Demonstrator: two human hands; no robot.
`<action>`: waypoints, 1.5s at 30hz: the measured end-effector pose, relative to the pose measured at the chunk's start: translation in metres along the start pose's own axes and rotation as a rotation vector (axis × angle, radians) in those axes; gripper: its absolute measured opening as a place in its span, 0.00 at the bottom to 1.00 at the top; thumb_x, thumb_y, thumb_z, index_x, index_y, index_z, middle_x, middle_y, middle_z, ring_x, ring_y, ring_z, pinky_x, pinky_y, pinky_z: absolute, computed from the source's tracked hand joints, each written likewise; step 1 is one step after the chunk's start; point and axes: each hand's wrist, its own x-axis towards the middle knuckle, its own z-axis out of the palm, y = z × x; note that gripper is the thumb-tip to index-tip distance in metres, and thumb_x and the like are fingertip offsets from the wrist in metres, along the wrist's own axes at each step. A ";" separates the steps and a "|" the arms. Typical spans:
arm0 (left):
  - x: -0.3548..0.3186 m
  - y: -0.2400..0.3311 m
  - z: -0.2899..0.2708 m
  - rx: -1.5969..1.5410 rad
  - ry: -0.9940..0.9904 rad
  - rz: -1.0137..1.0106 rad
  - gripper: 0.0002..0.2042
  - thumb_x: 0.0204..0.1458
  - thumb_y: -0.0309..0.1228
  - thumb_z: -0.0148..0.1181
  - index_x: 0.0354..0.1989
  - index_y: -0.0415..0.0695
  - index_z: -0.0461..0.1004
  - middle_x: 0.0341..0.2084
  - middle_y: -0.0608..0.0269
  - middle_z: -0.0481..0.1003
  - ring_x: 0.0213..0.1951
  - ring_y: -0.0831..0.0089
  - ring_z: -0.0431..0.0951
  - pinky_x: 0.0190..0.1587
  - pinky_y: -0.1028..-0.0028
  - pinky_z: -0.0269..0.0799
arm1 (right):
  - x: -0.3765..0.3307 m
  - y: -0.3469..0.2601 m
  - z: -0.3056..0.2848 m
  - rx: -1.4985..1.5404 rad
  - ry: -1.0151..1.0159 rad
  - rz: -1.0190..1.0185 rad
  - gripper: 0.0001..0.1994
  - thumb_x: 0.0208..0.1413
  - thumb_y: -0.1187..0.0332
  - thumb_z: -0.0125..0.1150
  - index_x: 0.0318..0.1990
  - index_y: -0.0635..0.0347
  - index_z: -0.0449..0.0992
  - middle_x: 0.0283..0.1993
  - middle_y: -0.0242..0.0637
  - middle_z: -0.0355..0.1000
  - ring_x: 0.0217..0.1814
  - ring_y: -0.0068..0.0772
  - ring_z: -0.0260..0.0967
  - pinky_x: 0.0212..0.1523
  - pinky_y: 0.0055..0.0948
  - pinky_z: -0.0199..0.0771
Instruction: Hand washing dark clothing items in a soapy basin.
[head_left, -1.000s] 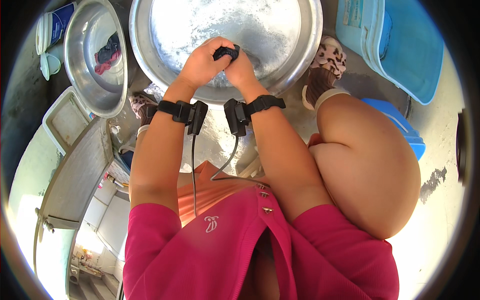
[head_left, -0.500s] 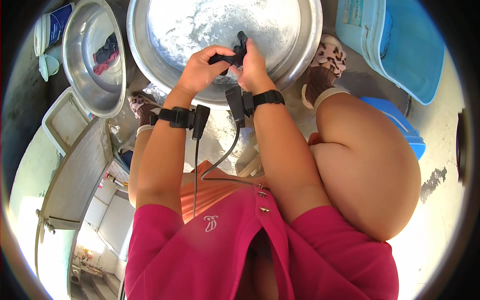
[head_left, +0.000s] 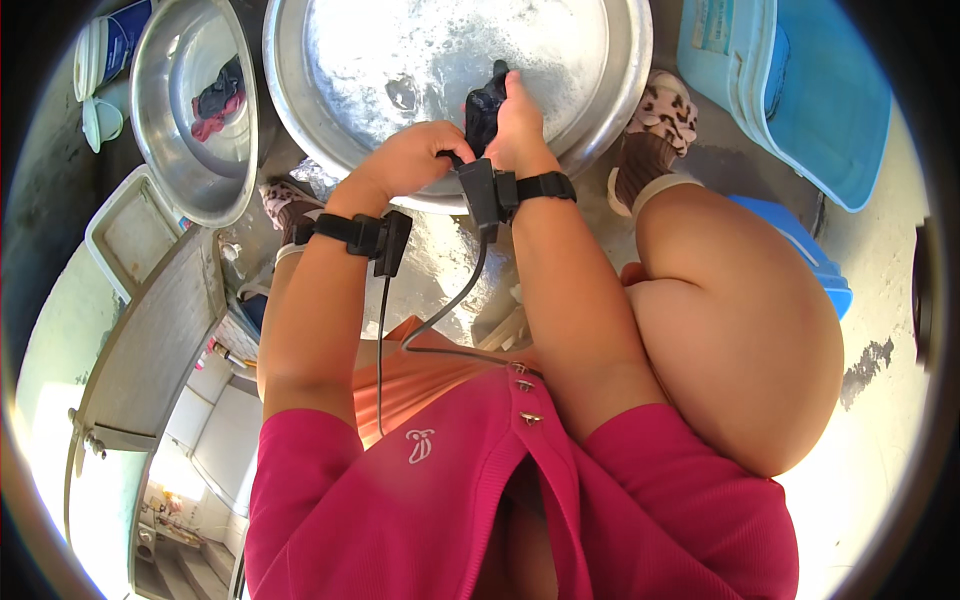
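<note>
A wet, dark black cloth point(head_left: 484, 118), bunched and small, is between my hands over the near part of a wide metal basin point(head_left: 285, 75) of sudsy water point(head_left: 400, 40). My right hand point(head_left: 520, 128) is wrapped round its right side, the thumb pointing up along it. With closed fingers, my left hand point(head_left: 412, 157) pinches its lower end close to the basin's near rim. The cloth's exact kind cannot be made out. Each wrist wears a black strap with a small boxy device, and the right device point(head_left: 480, 190) covers part of the view just below the cloth.
At the left stands a second metal basin point(head_left: 148, 120) with dark and reddish cloths point(head_left: 218, 100) in it. Beyond it are a white-and-blue bucket point(head_left: 112, 48) and a pale green scoop point(head_left: 102, 122). A large light-blue tub point(head_left: 835, 130) is at the right, near a blue plastic object point(head_left: 795, 240).
My left hand has moved down toward the near rim, drawing the cloth's lower end with it. The cloth now hangs more lengthwise along my right hand. A bubble patch shows in the water.
</note>
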 end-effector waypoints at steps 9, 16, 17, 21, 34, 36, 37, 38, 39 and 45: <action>0.018 -0.043 0.024 0.563 0.255 -0.358 0.17 0.39 0.17 0.47 0.38 0.50 0.72 0.33 0.64 0.71 0.34 0.63 0.72 0.38 0.69 0.67 | 0.009 0.014 -0.012 -0.507 0.168 -0.450 0.22 0.46 0.83 0.42 0.51 0.60 0.65 0.43 0.40 0.66 0.40 0.30 0.65 0.38 0.27 0.66; 0.005 -0.008 0.002 -0.515 0.612 -0.112 0.15 0.47 0.25 0.45 0.44 0.41 0.68 0.40 0.60 0.65 0.38 0.73 0.68 0.44 0.76 0.63 | -0.018 0.008 0.005 -0.187 -0.205 0.051 0.09 0.51 0.66 0.45 0.36 0.56 0.71 0.29 0.32 0.69 0.27 0.25 0.66 0.26 0.29 0.65; 0.008 -0.006 0.010 -0.175 0.675 -0.076 0.15 0.50 0.28 0.45 0.47 0.40 0.66 0.43 0.58 0.62 0.39 0.71 0.68 0.47 0.75 0.62 | -0.015 0.009 0.008 -0.190 -0.192 0.046 0.11 0.55 0.59 0.45 0.30 0.54 0.70 0.26 0.30 0.68 0.23 0.23 0.64 0.21 0.26 0.63; 0.005 0.003 0.035 0.061 0.682 -0.115 0.22 0.55 0.47 0.42 0.53 0.47 0.59 0.43 0.50 0.60 0.43 0.55 0.68 0.45 0.65 0.65 | -0.024 0.010 0.021 -0.287 -0.192 0.045 0.23 0.56 0.43 0.40 0.28 0.53 0.70 0.20 0.26 0.61 0.17 0.21 0.57 0.13 0.21 0.51; 0.012 0.030 0.005 0.243 0.637 -0.383 0.23 0.55 0.51 0.40 0.34 0.40 0.67 0.21 0.54 0.72 0.27 0.62 0.73 0.32 0.67 0.66 | -0.035 0.014 0.024 -0.405 -0.269 -0.019 0.15 0.52 0.57 0.47 0.24 0.59 0.70 0.20 0.31 0.63 0.19 0.23 0.57 0.16 0.29 0.53; 0.018 0.016 -0.005 0.091 0.623 -0.384 0.26 0.54 0.55 0.36 0.35 0.43 0.69 0.23 0.49 0.73 0.30 0.54 0.73 0.34 0.64 0.67 | -0.035 0.015 0.029 -0.461 -0.204 -0.068 0.16 0.52 0.57 0.47 0.26 0.61 0.71 0.20 0.33 0.63 0.22 0.24 0.60 0.18 0.30 0.56; 0.021 0.007 -0.006 0.059 0.686 -0.365 0.25 0.55 0.53 0.37 0.34 0.43 0.70 0.24 0.50 0.74 0.31 0.56 0.73 0.36 0.64 0.67 | -0.033 0.015 0.031 -0.516 -0.136 -0.117 0.17 0.52 0.57 0.47 0.27 0.63 0.71 0.20 0.34 0.64 0.24 0.26 0.62 0.21 0.32 0.60; 0.023 0.003 -0.007 0.057 0.682 -0.359 0.25 0.55 0.53 0.37 0.34 0.43 0.70 0.24 0.50 0.74 0.31 0.56 0.73 0.36 0.64 0.67 | -0.027 0.017 0.028 -0.514 -0.130 -0.122 0.17 0.52 0.57 0.47 0.27 0.63 0.71 0.20 0.34 0.64 0.24 0.26 0.62 0.21 0.32 0.60; 0.026 -0.001 -0.008 0.031 0.765 -0.452 0.23 0.55 0.52 0.39 0.35 0.43 0.71 0.25 0.51 0.74 0.31 0.55 0.73 0.37 0.65 0.67 | -0.021 0.018 0.025 -0.570 -0.088 -0.254 0.16 0.52 0.58 0.48 0.29 0.65 0.71 0.21 0.36 0.65 0.26 0.29 0.64 0.24 0.32 0.62; 0.028 -0.028 0.040 0.595 0.523 -0.468 0.21 0.49 0.39 0.53 0.53 0.55 0.61 0.55 0.55 0.56 0.53 0.53 0.61 0.50 0.60 0.64 | 0.010 0.020 -0.013 -0.475 0.182 -0.369 0.19 0.49 0.75 0.51 0.50 0.63 0.60 0.40 0.39 0.64 0.33 0.28 0.64 0.27 0.28 0.66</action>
